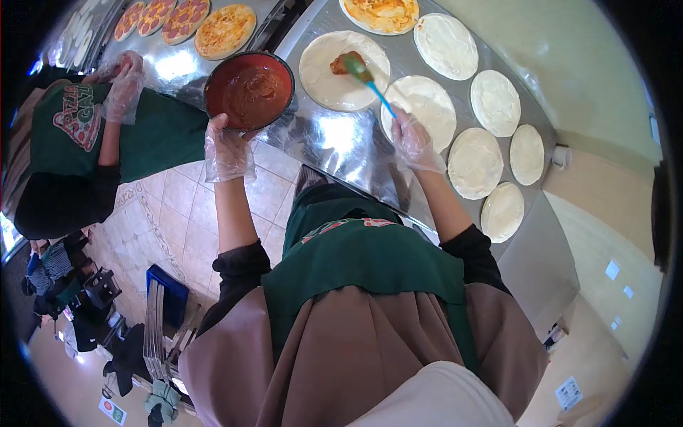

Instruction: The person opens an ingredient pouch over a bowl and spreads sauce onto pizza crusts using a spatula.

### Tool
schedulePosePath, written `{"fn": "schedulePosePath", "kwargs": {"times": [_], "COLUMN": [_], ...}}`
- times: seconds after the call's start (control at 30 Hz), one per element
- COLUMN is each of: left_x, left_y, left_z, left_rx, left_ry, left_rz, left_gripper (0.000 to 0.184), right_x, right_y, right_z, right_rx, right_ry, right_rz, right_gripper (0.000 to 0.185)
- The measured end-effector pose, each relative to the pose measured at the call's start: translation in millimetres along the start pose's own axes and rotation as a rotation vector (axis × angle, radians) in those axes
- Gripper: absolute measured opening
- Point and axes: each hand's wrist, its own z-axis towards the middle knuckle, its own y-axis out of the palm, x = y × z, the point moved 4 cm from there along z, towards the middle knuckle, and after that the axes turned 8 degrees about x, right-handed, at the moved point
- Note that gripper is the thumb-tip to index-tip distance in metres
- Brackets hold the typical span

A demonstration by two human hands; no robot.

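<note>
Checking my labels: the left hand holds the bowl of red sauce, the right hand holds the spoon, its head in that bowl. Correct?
No: the head view shows the spoon at a sauce patch on a dough round. The left hand does hold the bowl, the right hand the spoon.

Partial views around the sauce bowl and spoon
Some fingers of the left hand (226, 151) are being hidden beneath the bowl (249, 91), and the end of the spoon (363, 71) is being covered by the right hand (414, 141). Part of the sauce patch (337, 66) is being masked by the spoon's head. The topmost pizza (382, 14) is being cut off by the picture's edge. The apron's (356, 260) lettering is being broken by folds, while print on the wall notice (569, 393) is being rendered too small to read.
</note>
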Motion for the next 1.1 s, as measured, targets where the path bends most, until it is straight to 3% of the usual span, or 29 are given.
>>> {"fn": "schedulePosePath", "kwargs": {"times": [0.1, 0.17, 0.33, 0.43, 0.5, 0.53, 0.7, 0.8, 0.87, 0.97, 1.03, 1.1], "left_x": [-1.6, -0.7, 6.9, 7.4, 8.8, 8.9, 12.3, 14.6, 14.7, 14.6, 15.0, 15.8], "left_y": [4.3, 10.8, 13.8, 7.3, 6.4, 5.8, 0.5, -5.5, -5.3, -4.3, -2.5, -0.4], "left_z": [-3.1, -6.7, -13.9, -14.9, -17.0, -18.2, -20.5, -21.7, -24.1, -26.2, -26.7, -26.6], "left_rx": [0.001, 0.002, -0.004, -0.005, 0.006, 0.006, 0.014, -0.033, -0.007, 0.015, 0.013, 0.001], "left_ry": [-0.014, -0.015, 0.008, 0.007, 0.012, 0.016, 0.022, 0.033, 0.045, 0.054, 0.054, 0.049], "left_rz": [-0.021, -0.018, -0.023, -0.048, -0.033, -0.034, -0.055, -0.049, -0.047, -0.055, -0.068, -0.064], "left_gripper": [0.068, 0.067, 0.066, 0.067, 0.067, 0.067, 0.069, 0.069, 0.068, 0.067, 0.066, 0.066], "right_x": [8.5, 1.0, -18.0, -4.2, -1.8, -1.9, -19.2, -19.6, -11.5, 0.8, -11.9, -21.8], "right_y": [9.1, 23.2, -1.1, -2.6, 9.1, 18.7, 18.6, 2.0, -3.4, 26.9, 35.3, 44.4], "right_z": [-0.8, -4.1, -4.9, 5.9, 20.2, 24.0, 11.3, 16.8, 32.2, 53.4, 54.7, 55.3], "right_rx": [0.062, -0.116, -0.178, -0.122, -0.016, -0.134, -0.206, -0.173, -0.077, -0.019, -0.039, -0.238], "right_ry": [0.092, 0.086, -0.006, 0.177, 0.109, 0.158, -0.072, -0.027, 0.148, 0.062, 0.025, 0.011], "right_rz": [-0.042, -0.103, 0.179, 0.138, -0.015, -0.077, 0.055, 0.274, 0.104, 0.024, -0.038, 0.012], "right_gripper": [0.032, 0.03, 0.029, 0.028, 0.027, 0.026, 0.025, 0.025, 0.026, 0.026, 0.027, 0.028]}}
